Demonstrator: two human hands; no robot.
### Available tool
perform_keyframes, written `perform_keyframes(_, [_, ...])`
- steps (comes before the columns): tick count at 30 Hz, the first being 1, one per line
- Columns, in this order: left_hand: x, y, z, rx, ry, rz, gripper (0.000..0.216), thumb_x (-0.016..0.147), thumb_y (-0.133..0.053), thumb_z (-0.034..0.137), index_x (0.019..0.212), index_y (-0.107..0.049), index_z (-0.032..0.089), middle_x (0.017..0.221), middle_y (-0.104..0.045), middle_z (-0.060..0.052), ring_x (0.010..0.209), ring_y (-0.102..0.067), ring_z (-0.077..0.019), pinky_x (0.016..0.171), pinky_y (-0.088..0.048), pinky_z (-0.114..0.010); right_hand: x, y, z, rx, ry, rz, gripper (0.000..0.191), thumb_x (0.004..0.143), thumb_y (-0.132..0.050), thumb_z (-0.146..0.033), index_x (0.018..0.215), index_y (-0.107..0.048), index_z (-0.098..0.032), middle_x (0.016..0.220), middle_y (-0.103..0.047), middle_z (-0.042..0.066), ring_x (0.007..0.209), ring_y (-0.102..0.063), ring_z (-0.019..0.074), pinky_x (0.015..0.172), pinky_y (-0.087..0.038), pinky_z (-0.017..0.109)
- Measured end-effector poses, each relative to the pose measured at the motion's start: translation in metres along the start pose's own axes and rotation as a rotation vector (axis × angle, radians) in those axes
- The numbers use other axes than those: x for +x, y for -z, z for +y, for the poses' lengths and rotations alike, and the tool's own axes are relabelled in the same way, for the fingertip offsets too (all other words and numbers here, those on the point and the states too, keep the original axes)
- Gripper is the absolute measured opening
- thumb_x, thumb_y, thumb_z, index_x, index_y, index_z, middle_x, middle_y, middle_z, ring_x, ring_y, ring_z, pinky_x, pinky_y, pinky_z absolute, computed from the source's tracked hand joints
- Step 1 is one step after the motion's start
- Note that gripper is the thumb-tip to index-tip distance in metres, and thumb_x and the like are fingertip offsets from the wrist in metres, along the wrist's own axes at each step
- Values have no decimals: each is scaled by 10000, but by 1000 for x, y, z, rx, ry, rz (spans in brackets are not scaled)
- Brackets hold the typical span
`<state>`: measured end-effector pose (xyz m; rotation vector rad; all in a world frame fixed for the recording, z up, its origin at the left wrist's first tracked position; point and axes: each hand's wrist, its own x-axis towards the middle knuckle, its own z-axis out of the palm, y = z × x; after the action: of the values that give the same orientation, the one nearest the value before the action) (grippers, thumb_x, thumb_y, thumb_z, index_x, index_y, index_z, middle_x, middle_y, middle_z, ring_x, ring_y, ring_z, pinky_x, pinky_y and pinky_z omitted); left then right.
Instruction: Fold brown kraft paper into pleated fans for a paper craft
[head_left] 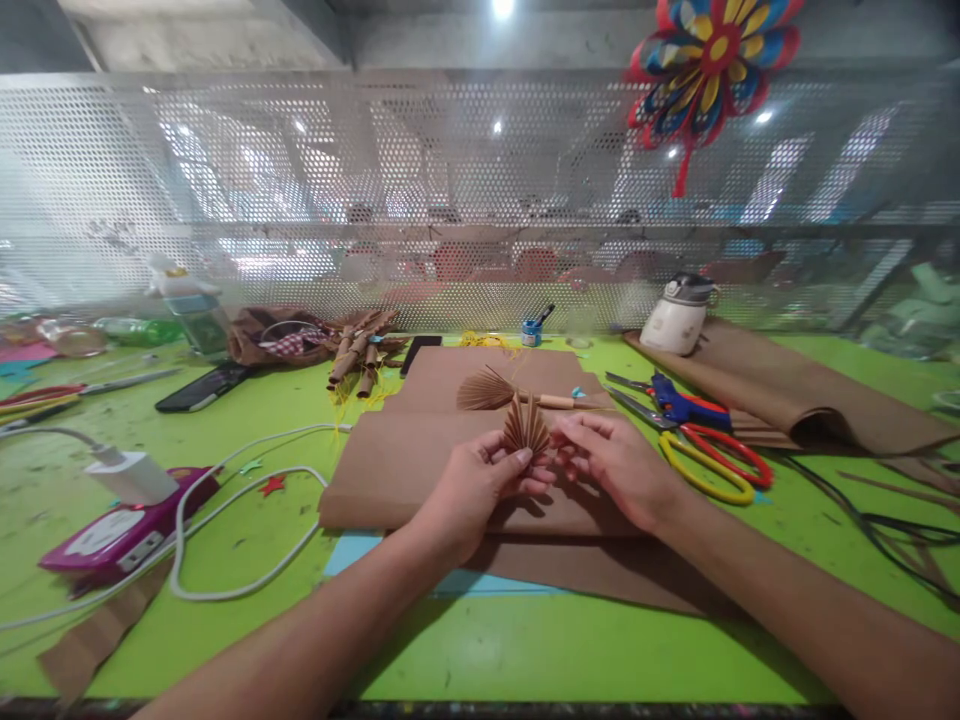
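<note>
My left hand (480,480) pinches a small pleated brown paper fan (526,428) at its base, thumb and fingers closed on it. My right hand (611,458) is beside it on the right, fingers curled and touching the fan's lower right edge. Both hands hover over stacked sheets of brown paper (390,460) on the green table (225,620). Just behind the fan lies a finished paper fan on a rolled paper stick (499,390).
Scissors with yellow and red handles (712,460) and a blue glue gun (686,405) lie to the right. A white cable (225,520), charger and pink device (120,530) sit left. Rolled paper tubes (356,360), a phone (202,388), a white kettle (679,315) and more brown paper (810,395) stand behind.
</note>
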<state>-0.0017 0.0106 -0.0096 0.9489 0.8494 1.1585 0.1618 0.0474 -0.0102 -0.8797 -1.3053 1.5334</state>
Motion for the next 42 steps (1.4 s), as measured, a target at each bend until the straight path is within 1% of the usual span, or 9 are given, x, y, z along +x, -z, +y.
perform_keyframes(3, [-1,0,0,32,3,-55,204,743,-680,213,907,-647,97,833,-686,-90,706,-639,-125,632,-504,-209,0,-1,-1,-30,24,-31,302,761,-631,-440,792,-643,-141,728,-602,16,602,-545,99,508,-405,209])
perform_keyframes(7, [-3,-3,1,54,28,-129,184,763,-658,208,908,-653,96,864,-682,-95,704,-635,-123,601,-488,-194,-6,-11,-3,-151,24,-126,332,801,-576,-460,795,-638,-134,583,-570,-5,514,-509,92,476,-372,207])
perform_keyframes(11, [-4,-6,2,23,67,-143,177,792,-623,201,930,-648,94,821,-681,-89,726,-651,-143,652,-513,-223,-12,-20,-4,-193,-12,-57,342,778,-590,-473,756,-645,-136,481,-512,-43,410,-410,64,389,-262,188])
perform_keyframes(17, [-2,-1,2,-61,80,-100,191,800,-614,185,969,-625,97,895,-673,-112,761,-674,-168,692,-535,-254,-5,-17,5,8,36,29,316,707,-673,-429,814,-696,-133,677,-651,23,631,-582,142,575,-467,260])
perform_keyframes(23, [-1,0,1,-56,119,-115,155,852,-530,170,947,-602,72,902,-667,-142,761,-680,-181,703,-536,-268,1,-7,4,118,37,56,268,726,-671,-390,745,-659,-123,715,-657,43,627,-596,141,633,-490,299])
perform_keyframes(26, [-1,0,0,-30,125,-96,140,860,-517,177,911,-596,74,894,-667,-145,716,-667,-160,692,-536,-277,2,-2,-4,105,117,99,198,740,-658,-322,838,-618,-154,694,-643,10,638,-590,126,667,-475,278])
perform_keyframes(33, [-4,-2,-1,111,100,-98,178,803,-611,265,841,-613,91,768,-661,-78,625,-627,-121,619,-515,-240,0,0,-7,-38,49,-50,111,733,-583,-160,842,-562,-167,697,-564,-31,574,-494,79,565,-399,217])
perform_keyframes(38, [-6,-5,0,214,123,-85,186,769,-635,283,793,-653,100,674,-652,-38,560,-583,-76,574,-472,-183,-6,-6,-2,-160,52,-164,189,761,-649,-325,815,-568,-163,647,-525,-41,522,-442,71,475,-335,203])
perform_keyframes(42, [-6,-5,0,232,121,-66,217,732,-672,317,768,-656,103,659,-651,-31,536,-571,-72,544,-446,-178,-7,-10,-2,-202,47,-133,228,758,-655,-363,740,-561,-155,583,-504,-50,482,-412,63,449,-299,200])
